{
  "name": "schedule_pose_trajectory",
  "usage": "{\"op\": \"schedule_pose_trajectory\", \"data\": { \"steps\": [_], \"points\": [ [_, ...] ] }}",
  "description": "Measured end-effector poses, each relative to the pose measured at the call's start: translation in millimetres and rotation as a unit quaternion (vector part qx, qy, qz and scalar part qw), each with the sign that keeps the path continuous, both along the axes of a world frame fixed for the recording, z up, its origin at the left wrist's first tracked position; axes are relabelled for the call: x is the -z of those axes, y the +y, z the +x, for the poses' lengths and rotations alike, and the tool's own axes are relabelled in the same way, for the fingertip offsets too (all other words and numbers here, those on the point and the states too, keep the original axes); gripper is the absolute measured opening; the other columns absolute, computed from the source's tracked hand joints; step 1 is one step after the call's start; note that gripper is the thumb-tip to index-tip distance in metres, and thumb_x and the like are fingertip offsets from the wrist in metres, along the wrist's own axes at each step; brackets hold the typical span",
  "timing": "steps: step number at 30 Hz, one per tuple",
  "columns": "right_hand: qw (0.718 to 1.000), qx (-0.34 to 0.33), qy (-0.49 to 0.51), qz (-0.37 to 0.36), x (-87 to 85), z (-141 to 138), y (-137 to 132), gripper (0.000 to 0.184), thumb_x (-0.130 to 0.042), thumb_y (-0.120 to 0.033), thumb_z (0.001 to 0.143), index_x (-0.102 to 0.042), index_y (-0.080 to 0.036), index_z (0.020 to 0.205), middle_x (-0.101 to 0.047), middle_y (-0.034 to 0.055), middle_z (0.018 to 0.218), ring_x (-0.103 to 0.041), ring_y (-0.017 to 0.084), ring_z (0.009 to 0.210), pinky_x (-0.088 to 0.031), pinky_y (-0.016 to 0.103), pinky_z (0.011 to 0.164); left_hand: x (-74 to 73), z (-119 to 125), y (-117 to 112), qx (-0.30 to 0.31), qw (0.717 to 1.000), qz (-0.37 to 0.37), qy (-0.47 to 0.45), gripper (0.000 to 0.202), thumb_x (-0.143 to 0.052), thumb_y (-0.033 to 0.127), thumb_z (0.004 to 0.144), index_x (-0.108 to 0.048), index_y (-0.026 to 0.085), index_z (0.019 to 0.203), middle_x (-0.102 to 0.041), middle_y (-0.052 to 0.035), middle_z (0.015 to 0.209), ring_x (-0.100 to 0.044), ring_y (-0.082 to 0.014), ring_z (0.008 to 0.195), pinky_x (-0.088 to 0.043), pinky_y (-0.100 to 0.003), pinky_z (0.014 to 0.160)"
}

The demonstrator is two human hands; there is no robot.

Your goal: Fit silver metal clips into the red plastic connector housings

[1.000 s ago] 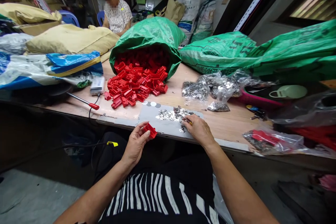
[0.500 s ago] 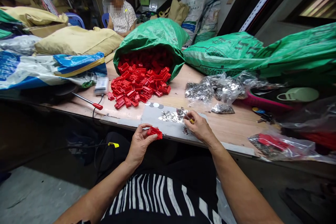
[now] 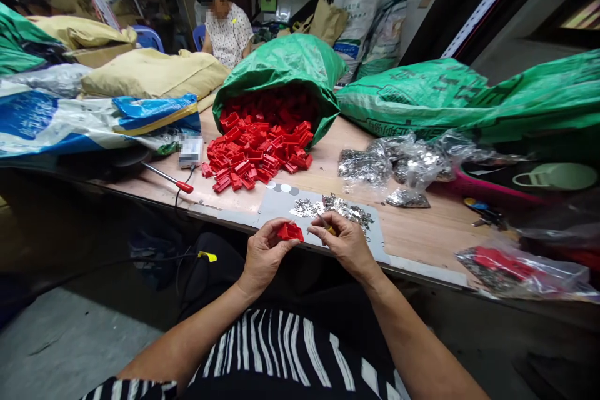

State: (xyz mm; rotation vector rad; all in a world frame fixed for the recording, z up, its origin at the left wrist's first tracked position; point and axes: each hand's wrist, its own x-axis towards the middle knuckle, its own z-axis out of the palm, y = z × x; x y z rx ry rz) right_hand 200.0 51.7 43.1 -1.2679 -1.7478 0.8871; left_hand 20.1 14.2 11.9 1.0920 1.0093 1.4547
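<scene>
My left hand (image 3: 263, 256) is closed on a small red plastic part (image 3: 290, 232), held just off the near table edge. My right hand (image 3: 345, 242) pinches a thin tool with a yellow handle (image 3: 328, 228), its tip next to the red part. Behind my hands, a scatter of small shiny metal pieces (image 3: 334, 207) lies on a grey sheet (image 3: 281, 203). Farther back, a heap of red plastic parts (image 3: 255, 153) spills from an open green sack (image 3: 285, 65) onto the wooden table (image 3: 422, 228).
Clear bags of metal pieces (image 3: 398, 165) lie right of the heap. A red-handled screwdriver (image 3: 169, 178) rests at the left. Green sacks (image 3: 469, 97) and blue-white bags (image 3: 94, 122) crowd the back. A bag of red parts (image 3: 510, 265) sits at right. Another person (image 3: 225, 22) sits beyond.
My right hand left the metal pieces and came toward the left hand with the tool. Both hands now meet at the red part; the view shifted slightly left.
</scene>
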Motion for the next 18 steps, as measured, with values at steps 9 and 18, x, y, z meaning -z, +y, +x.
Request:
{"op": "schedule_pose_trajectory", "data": {
  "steps": [9, 18],
  "points": [
    [0.986, -0.005, -0.084, 0.143, -4.0, -12.5, -13.4, 0.008, -0.058, -0.024, 0.087, -0.066, -0.020, 0.088, -0.071, 0.0043, 0.082, -0.065, 0.017, 0.070, -0.049, 0.026, 0.066, -0.6, 1.2, -1.4, -0.021, 0.995, 0.048, 0.080, 0.032, -0.074, 0.027, 0.075, -0.067, 0.022, 0.106, -0.072, -0.0054, 0.106, -0.069, -0.0187, 0.095, -0.054, -0.029, 0.088],
    [0.983, 0.002, -0.108, 0.149, -7.6, -12.9, -18.2, 0.010, -0.054, -0.027, 0.090, -0.063, -0.023, 0.088, -0.070, 0.0053, 0.082, -0.064, 0.019, 0.073, -0.050, 0.030, 0.068, -5.2, -3.0, -3.9, -0.039, 0.984, 0.085, 0.155, 0.034, -0.072, 0.027, 0.076, -0.067, 0.025, 0.110, -0.073, -0.0041, 0.106, -0.069, -0.0206, 0.097, -0.052, -0.030, 0.090]
  ]
}}
